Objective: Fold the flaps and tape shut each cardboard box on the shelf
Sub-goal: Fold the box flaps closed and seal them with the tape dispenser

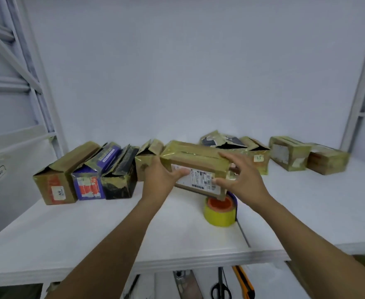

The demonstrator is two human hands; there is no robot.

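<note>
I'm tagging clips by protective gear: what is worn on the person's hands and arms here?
Nothing that shows. The left hand and right hand are bare, with no gloves, and no ring is visible. Both forearms are uncovered down to the frame edge: no sleeves, watch or wristband in view.

Nine cardboard boxes (195, 162), one tape roll (219, 213), two hands (159, 176).
</note>
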